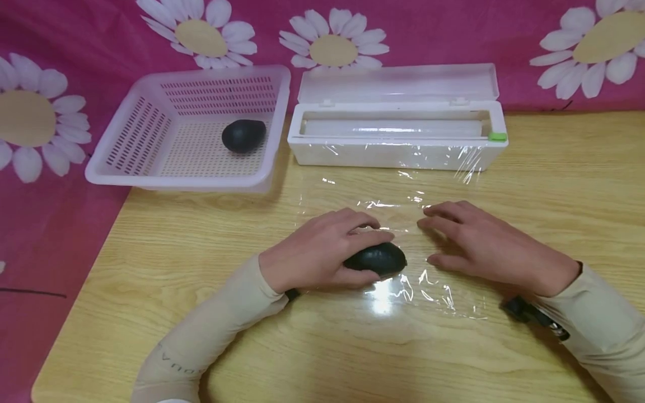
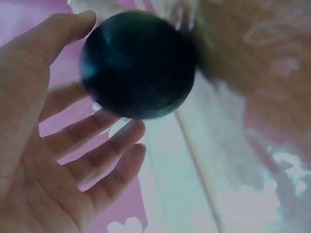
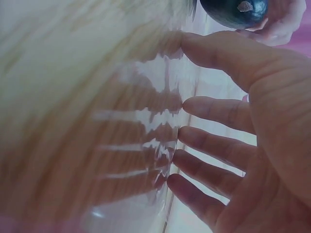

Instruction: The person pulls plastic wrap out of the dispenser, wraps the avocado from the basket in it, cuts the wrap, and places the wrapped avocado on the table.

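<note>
On a sheet of clear plastic wrap spread over the table lies a dark green avocado. My left hand grips it from the left, thumb on the near side and fingers over the far side. The stem scar on the avocado shows in the right wrist view. To its right, my right hand holds nothing. Its spread fingertips touch the wrap. The wrap runs back to a white dispenser box, whose lid stands raised over the roll.
A pale pink plastic basket stands at the back left with another dark avocado inside. On the dispenser's front right corner sits a green slide cutter. A pink daisy-patterned cloth hangs behind the wooden table.
</note>
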### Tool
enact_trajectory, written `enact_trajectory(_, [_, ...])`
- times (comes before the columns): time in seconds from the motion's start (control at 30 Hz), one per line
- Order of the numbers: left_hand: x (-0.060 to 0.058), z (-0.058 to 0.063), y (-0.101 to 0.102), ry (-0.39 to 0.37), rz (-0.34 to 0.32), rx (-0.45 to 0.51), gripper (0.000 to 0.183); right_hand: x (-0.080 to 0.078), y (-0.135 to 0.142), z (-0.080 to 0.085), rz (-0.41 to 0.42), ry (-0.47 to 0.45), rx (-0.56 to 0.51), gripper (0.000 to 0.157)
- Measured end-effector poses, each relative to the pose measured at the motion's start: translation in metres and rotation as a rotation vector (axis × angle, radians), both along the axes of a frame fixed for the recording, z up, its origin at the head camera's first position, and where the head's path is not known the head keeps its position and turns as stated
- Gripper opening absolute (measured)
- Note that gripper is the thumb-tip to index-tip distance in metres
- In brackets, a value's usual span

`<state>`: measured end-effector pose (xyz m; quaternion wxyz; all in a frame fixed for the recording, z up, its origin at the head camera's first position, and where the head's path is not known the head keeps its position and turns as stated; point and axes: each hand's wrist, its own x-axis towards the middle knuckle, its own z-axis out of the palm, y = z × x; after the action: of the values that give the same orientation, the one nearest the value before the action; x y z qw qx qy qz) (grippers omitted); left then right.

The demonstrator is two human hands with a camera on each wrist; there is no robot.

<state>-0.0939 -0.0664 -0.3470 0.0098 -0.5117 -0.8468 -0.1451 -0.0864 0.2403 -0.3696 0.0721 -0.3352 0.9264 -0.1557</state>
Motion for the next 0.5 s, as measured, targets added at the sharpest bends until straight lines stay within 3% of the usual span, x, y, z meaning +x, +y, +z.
enact_trajectory(0.23, [-0.0004, 0.0107, -0.0040, 0.025, 0.001, 0.014, 0.051, 0.0001, 0.0003, 0.0011, -0.011, -0.016, 0.007, 0.059])
enact_trajectory(0.5, [0.0017, 0.0108, -0.0028, 0.047, -0.030, 0.014, 0.041, 0.0007, 0.0004, 0.0015, -0.017, -0.027, 0.013, 0.058])
